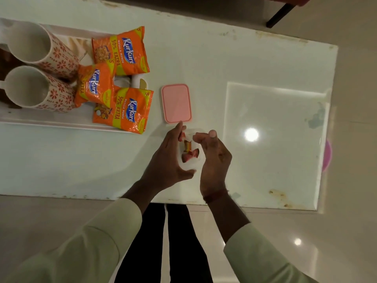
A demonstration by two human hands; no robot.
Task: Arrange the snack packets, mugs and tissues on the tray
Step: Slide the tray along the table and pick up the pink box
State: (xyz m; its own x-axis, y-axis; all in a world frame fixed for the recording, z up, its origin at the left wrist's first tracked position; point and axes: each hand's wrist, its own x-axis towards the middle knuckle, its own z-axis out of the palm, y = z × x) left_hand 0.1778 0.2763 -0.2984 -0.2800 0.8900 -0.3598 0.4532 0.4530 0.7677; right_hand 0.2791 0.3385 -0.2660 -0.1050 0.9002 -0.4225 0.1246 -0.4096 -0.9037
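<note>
A white tray (51, 124) at the left carries two white mugs with red flower prints (43, 48) (40, 89) and three orange Kurkure snack packets (122, 51) (94, 84) (125, 110). Near the table's front edge, my left hand (167, 158) and my right hand (214, 160) cup a small white container (189, 162) with red and yellow wrapped sweets (188, 150) inside. The left fingers pinch a red sweet at its rim. A pink lid (176, 103) lies flat just beyond the hands. A small white and gold object (140, 81) peeks out between the packets.
The glass table (275, 129) has worn edges and a bright light reflection at the right. Something pink (327, 155) sticks out under the right edge. A dark furniture leg (281, 14) stands beyond the far edge. My dark trousers show below.
</note>
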